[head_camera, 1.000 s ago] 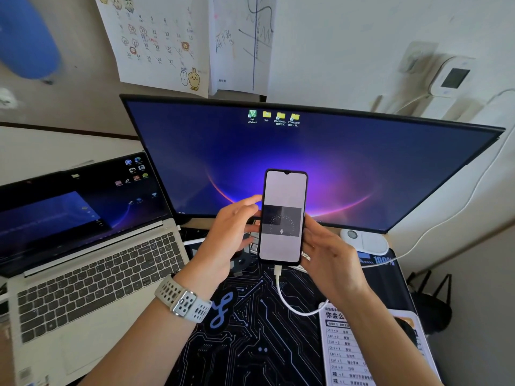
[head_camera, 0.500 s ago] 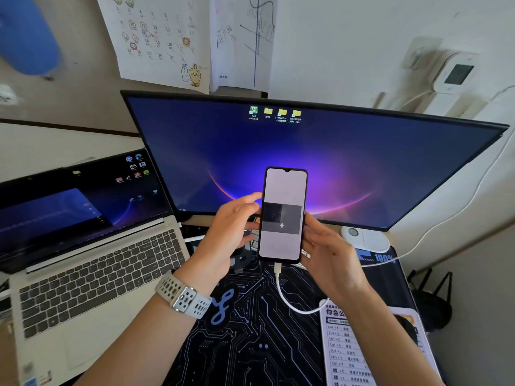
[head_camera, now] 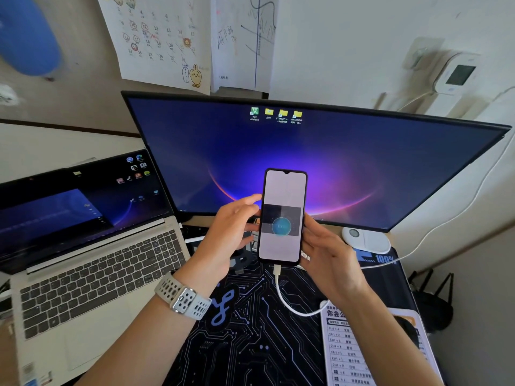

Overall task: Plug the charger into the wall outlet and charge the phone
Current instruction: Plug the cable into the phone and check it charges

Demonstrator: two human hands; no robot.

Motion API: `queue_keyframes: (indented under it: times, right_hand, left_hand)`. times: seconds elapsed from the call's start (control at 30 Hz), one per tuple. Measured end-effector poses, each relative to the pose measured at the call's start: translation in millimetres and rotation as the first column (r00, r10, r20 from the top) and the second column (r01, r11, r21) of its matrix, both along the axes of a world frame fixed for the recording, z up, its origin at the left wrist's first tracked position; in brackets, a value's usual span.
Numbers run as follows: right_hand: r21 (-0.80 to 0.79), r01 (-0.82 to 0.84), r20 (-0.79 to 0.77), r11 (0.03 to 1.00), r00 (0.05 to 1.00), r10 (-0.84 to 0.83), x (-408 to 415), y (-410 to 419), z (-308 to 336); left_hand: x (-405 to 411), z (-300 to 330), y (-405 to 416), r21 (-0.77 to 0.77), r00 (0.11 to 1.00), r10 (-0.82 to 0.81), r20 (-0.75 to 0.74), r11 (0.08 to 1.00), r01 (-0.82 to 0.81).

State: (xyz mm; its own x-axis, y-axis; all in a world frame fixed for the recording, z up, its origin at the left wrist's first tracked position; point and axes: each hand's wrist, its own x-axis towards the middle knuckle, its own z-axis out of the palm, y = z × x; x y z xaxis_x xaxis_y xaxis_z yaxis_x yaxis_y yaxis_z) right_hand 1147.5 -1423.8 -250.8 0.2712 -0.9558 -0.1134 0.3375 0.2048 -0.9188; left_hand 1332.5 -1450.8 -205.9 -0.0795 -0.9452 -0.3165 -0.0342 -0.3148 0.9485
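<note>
phone [head_camera: 281,218] upright over desk mat's [head_camera: 250,344] back edge | left hand [head_camera: 228,232], right hand [head_camera: 328,257] pinch its sides | cable [head_camera: 281,296] plugged in | screen now shows blue charge circle, lightning icon gone | charging looks confirmed

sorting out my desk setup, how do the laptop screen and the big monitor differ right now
The monitor is far wider than the laptop screen and stands behind the phone; the laptop sits to its left. The monitor shows a purple glow with four icons along its top; the laptop's screen is darker, with an open window and icons at upper right. The laptop has its own keyboard, the monitor none. Both are switched on, showing desktops.
</note>
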Motion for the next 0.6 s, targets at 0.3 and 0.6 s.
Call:
queue_keyframes:
  times: [0.3,0.6]
  right_hand:
    - [0.002,-0.003,-0.007,1.0,1.0,0.003,-1.4,-0.2,-2.1]
    - [0.001,0.005,-0.014,1.0,1.0,-0.005,-1.3,-0.5,-4.6]
  left_hand:
    - [-1.8,0.0,0.0,0.013,1.0,0.006,0.002,1.0,-0.006]
    - [-0.8,0.3,1.3,0.022,1.0,0.013,0.003,1.0,-0.013]
